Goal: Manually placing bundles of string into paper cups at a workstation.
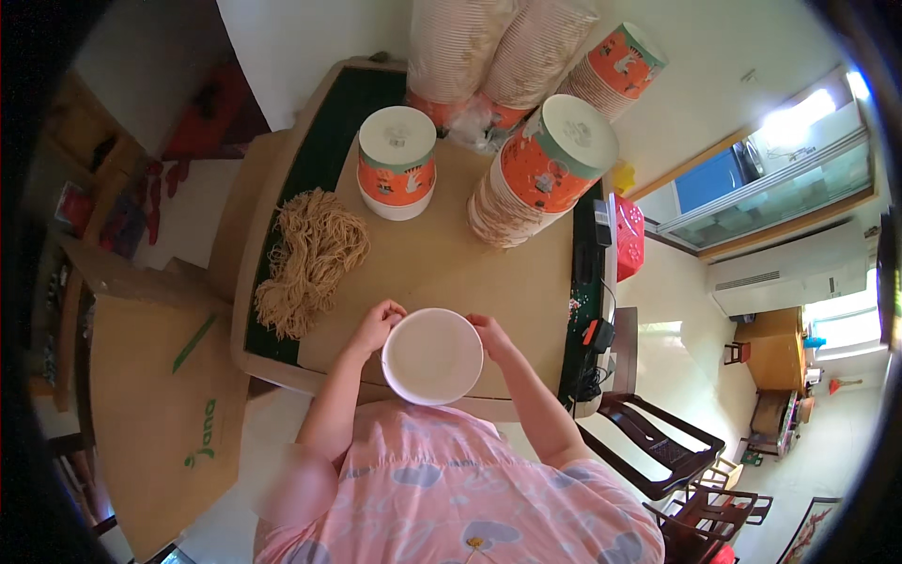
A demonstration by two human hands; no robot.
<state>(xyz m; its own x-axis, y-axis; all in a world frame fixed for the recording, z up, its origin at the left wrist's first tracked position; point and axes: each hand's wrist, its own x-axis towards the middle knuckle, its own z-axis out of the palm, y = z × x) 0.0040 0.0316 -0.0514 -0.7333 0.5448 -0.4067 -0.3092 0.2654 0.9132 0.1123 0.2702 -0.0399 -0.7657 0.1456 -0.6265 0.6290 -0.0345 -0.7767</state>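
Observation:
A white paper tub point(432, 359) is held at the near edge of the table, its round mouth facing up toward me and its pale inside showing nothing in it. The fingers of my left hand point(379, 325) close on its upper left rim. On the opposite side, my right hand point(490, 334) pinches the upper right rim. A loose heap of tan cords point(310, 258) lies beyond my left hand. Farther back stands an upturned tub point(396, 164) with an orange and green print, and right of it leans a tall nested stack of printed tubs point(545, 169).
More stacks of tubs in clear plastic point(460, 47) stand against the wall. Along the right table edge are a power adapter and cables point(598, 334). A large cardboard box point(160, 414) is at the left. A dark wooden chair point(658, 442) stands to the right, near a red stool point(629, 237).

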